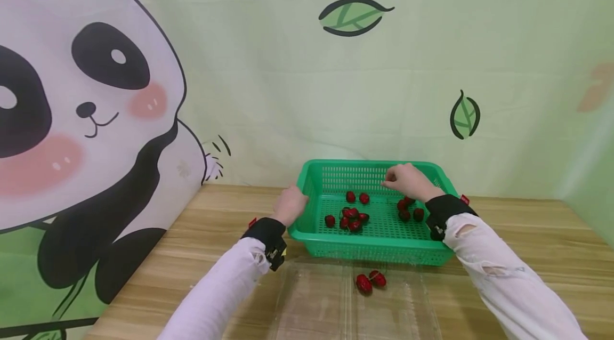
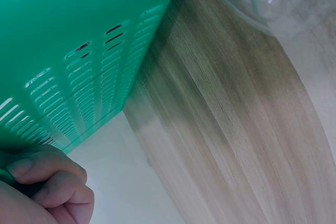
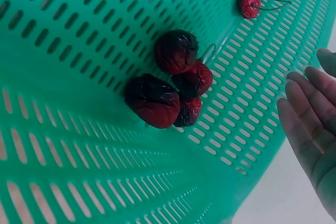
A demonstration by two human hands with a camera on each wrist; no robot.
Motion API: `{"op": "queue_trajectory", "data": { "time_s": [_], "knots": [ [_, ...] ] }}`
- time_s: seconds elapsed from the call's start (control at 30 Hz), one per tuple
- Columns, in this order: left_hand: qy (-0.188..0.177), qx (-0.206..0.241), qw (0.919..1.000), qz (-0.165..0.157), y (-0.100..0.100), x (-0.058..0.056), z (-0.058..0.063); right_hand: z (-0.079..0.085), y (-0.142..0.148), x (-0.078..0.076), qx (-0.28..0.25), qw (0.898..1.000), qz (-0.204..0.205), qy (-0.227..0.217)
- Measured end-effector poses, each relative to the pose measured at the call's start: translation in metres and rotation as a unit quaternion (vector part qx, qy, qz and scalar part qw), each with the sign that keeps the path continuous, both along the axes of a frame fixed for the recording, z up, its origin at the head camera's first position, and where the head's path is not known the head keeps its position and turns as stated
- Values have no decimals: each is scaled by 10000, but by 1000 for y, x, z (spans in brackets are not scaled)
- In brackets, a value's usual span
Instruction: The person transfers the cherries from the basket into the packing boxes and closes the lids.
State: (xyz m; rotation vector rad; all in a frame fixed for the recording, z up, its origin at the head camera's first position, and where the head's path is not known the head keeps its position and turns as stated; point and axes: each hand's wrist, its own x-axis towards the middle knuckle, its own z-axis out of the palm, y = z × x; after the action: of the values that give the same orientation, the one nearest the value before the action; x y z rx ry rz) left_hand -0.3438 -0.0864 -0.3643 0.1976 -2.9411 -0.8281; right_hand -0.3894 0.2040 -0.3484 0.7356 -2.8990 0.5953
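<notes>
A green plastic basket [image 1: 369,240] with slotted walls stands on the wooden table. My left hand [image 1: 290,205] grips its left rim; in the left wrist view the curled fingers [image 2: 63,187] hold the edge beside the slotted wall. Over the basket's right half hovers my right hand [image 1: 411,180], holding nothing, its fingers loosely extended in the right wrist view. Below it, several wrinkled dark-red cherries [image 3: 155,100] sit together in the corner. More cherries [image 1: 353,213] cluster left of the basket's middle, and a stemmed pair [image 3: 250,4] lies on the slotted floor.
In front of the basket is a clear plastic clamshell box [image 1: 312,300], with two joined cherries [image 1: 364,284] on its right half. Behind the wooden table [image 1: 518,255] hangs a pale green cloth [image 1: 268,63] printed with a panda and leaves.
</notes>
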Motion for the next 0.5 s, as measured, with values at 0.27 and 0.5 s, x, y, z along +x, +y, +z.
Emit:
{"op": "queue_trajectory", "data": {
  "time_s": [0.27,0.5],
  "knots": [
    [71,18,10000,-34,-1,0,0,-5,-2,-4,265,9996,-82,-25],
    [30,49,10000,31,-2,-4,1,-6,-1,-6,534,9985,-136,-42]
  ]
}}
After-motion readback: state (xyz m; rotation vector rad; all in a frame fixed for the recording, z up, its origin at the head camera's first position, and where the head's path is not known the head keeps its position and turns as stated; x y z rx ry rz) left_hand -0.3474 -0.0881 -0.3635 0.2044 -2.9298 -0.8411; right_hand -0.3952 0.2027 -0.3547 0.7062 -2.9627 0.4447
